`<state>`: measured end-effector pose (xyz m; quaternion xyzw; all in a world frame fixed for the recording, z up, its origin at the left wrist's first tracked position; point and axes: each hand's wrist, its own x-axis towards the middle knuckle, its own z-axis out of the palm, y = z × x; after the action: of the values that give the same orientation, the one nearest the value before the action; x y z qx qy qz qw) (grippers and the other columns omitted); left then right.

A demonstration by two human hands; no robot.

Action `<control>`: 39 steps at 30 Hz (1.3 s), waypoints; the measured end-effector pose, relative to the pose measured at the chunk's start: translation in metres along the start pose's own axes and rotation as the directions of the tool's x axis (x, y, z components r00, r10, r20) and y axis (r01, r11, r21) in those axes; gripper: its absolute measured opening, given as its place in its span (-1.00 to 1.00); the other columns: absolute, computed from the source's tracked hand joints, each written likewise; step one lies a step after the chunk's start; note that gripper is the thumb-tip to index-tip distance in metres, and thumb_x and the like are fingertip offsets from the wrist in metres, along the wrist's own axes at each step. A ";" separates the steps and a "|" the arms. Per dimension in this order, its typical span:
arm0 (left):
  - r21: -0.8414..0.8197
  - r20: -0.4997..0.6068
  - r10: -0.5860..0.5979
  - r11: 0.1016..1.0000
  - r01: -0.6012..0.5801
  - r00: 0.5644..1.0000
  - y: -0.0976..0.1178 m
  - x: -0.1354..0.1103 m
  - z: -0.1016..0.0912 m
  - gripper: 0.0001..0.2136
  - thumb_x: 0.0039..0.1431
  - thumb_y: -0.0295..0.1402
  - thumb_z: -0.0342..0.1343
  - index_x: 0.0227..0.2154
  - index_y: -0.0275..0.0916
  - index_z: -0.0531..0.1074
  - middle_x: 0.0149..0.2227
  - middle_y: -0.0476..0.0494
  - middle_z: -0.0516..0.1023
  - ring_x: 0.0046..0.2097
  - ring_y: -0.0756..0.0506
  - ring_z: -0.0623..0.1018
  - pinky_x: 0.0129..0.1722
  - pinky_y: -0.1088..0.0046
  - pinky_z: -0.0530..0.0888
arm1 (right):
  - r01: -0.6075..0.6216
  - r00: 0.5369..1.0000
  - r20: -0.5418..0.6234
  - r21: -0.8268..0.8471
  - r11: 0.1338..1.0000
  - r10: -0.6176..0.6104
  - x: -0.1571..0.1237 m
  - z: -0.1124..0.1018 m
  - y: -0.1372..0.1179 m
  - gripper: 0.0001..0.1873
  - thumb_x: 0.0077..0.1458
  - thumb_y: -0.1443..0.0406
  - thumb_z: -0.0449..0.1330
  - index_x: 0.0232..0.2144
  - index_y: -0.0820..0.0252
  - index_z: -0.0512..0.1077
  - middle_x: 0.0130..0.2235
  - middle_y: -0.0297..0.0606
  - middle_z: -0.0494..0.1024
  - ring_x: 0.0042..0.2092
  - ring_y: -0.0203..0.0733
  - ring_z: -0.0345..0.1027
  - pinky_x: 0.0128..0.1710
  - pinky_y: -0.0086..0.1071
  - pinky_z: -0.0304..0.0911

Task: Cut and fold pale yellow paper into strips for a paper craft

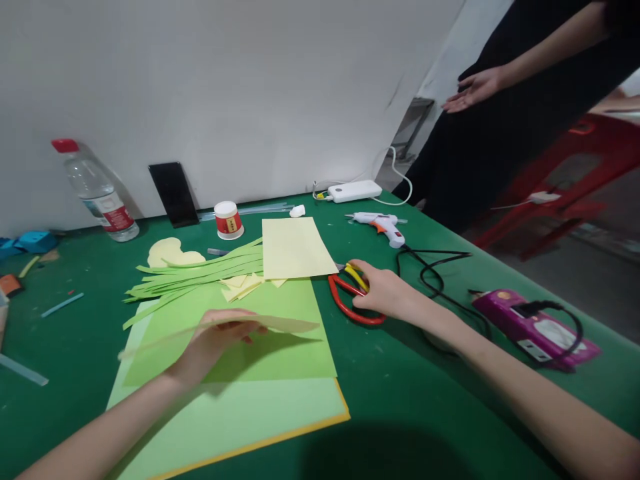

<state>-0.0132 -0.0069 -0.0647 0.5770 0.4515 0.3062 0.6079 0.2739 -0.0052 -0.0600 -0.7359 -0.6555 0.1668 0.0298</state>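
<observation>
My left hand (220, 340) is closed on a pale yellow sheet of paper (290, 325), seen almost edge-on above a stack of green paper. The stack has a bright green sheet (280, 360) over a pale green one (260, 413) with a yellow edge. At the right, my right hand (383, 290) has its fingers closed on the handles of red and yellow scissors (343, 308). The scissor blades are mostly hidden under a cream paper rectangle (297, 247). Green paper strips (200, 275) and small yellow paper scraps (243, 285) lie beyond my left hand.
A glue gun (379, 224) with a black cord lies near a purple power strip (537, 330). Along the wall are a water bottle (103, 193), a phone (173, 195), a paper cup (229, 221) and a white power bank (355, 191). A person (505, 113) stands at the right.
</observation>
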 end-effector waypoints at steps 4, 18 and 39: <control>-0.026 0.002 -0.006 1.000 0.006 1.000 -0.011 0.005 0.001 -0.81 -0.04 -0.25 0.16 -0.44 -0.29 0.51 -0.56 -0.11 0.55 -0.47 -0.09 0.53 -0.43 0.43 0.45 | 0.022 0.998 -0.061 -0.054 0.998 -0.025 -0.018 -0.003 0.001 -0.31 -0.16 0.43 0.04 0.11 0.35 0.13 -0.29 -0.11 0.48 -0.41 -0.18 0.33 -0.53 -0.44 0.07; -0.144 -0.160 -0.052 0.989 0.028 0.986 0.027 -0.009 -0.006 -0.76 0.02 -0.22 0.13 -0.33 -0.30 0.46 -0.50 -0.12 0.58 -0.48 -0.09 0.53 -0.47 0.43 0.42 | 0.152 0.988 -0.138 0.924 0.352 -0.066 -0.025 -0.020 0.012 -0.35 -0.29 0.23 0.13 -0.05 0.05 0.10 -0.55 -0.47 0.16 -0.62 -0.38 0.02 -0.67 -0.47 -0.01; -0.396 -0.408 0.093 0.878 -0.268 0.908 0.051 -0.001 -0.046 -0.60 0.04 -0.56 -0.03 -0.89 -0.30 0.26 -0.92 0.05 0.20 -0.62 0.01 0.49 -0.40 0.54 0.39 | -0.165 0.509 0.297 0.955 0.247 -0.808 -0.058 -0.002 -0.064 -0.56 0.06 0.25 -0.02 0.01 0.25 0.17 -0.30 -0.17 0.51 -0.34 -0.21 0.40 -0.22 -0.27 0.26</control>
<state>-0.0480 0.0190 -0.0109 0.3935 0.4212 0.5622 0.5931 0.2082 -0.0523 -0.0289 -0.2387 -0.5310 0.7901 0.1920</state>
